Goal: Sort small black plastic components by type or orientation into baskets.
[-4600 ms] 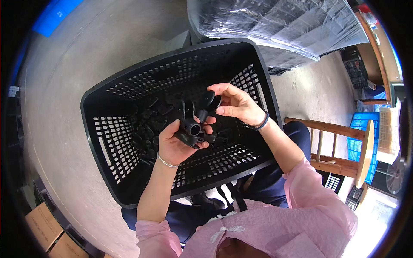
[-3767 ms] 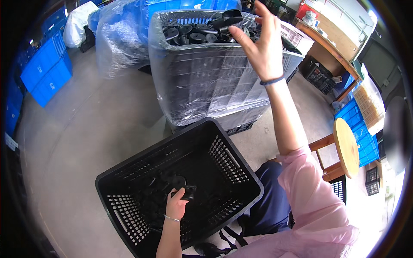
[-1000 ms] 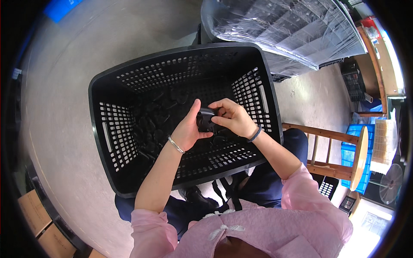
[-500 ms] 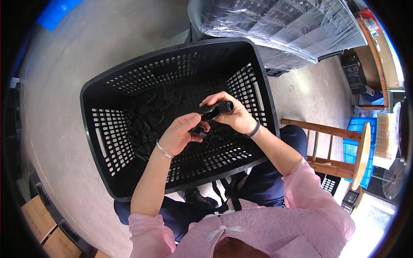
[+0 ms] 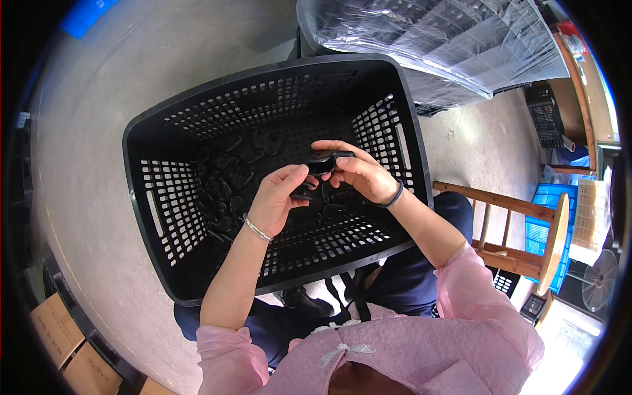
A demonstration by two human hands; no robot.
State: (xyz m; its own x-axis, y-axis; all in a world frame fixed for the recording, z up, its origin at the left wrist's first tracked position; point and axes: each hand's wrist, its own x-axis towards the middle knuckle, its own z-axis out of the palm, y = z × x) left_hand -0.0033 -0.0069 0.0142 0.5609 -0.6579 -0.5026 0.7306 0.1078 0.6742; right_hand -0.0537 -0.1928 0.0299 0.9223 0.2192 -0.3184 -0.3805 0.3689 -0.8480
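Above a large black basket (image 5: 263, 286), both my hands hold a small black plastic part (image 5: 321, 164) with a rounded, curved body. My right hand (image 5: 368, 176) grips it from the right, with the thumb on its near side and a finger stretched over its far side. My left hand (image 5: 276, 197) pinches at its left end, thumb against fingers. A dark piece (image 5: 303, 196) shows under my left fingers; whether it belongs to the same part I cannot tell. Many similar loose black parts (image 5: 224, 191) lie in the basket's bottom, heaped toward the left.
Plastic-wrapped stacked goods (image 5: 441, 39) stand beyond the basket. A wooden stool (image 5: 510, 204) lies or stands at right, beside blue crates (image 5: 550, 197). Cardboard boxes (image 5: 59, 322) sit at lower left. My knees flank the basket's near side.
The black part has turned in my hands: its thick end, which pointed up toward the right, now lies flatter. My right fingers have shifted around it, and my left hand has moved slightly.
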